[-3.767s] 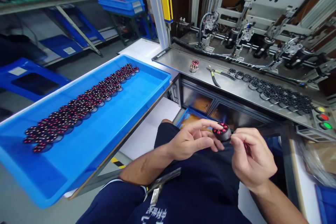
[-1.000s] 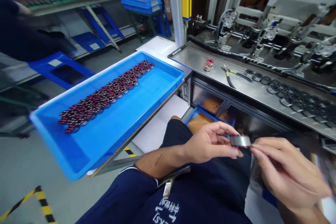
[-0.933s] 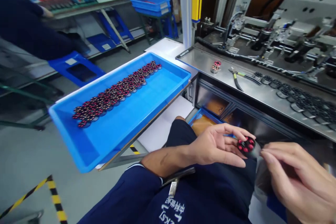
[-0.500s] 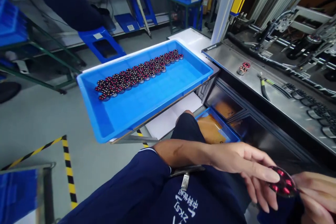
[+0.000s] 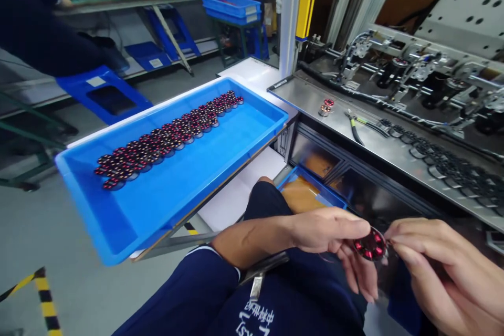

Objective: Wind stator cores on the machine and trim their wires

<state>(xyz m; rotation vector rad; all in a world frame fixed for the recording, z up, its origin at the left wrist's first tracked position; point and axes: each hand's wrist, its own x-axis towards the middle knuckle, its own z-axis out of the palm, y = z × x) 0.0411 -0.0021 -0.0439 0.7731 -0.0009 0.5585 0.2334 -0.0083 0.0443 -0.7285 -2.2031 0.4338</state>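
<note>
Low at the right of the head view, my left hand (image 5: 333,233) grips a round motor stator (image 5: 370,247) with red windings, thumb on its face and fingers beneath. My right hand (image 5: 441,262) is at the stator's right edge, thumb and forefinger pinched together. What sits in that pinch is too small to make out. Rows of similar stators (image 5: 169,139) lie in a blue tray (image 5: 177,210) to the left. Two wound stators (image 5: 326,107) rest on the metal bench (image 5: 303,95), with wire cutters (image 5: 360,125) near them.
Several dark bare cores (image 5: 444,163) line the bench along the machine (image 5: 397,71). Below stands a blue bin (image 5: 334,199) with brownish contents. A blue stool (image 5: 104,97) and a seated person (image 5: 39,26) are behind the tray. A yellow-edged post (image 5: 307,0) rises at the bench corner.
The camera view has turned right, so tray and bench appear further left. More of my right hand shows. Both hands stay at the stator.
</note>
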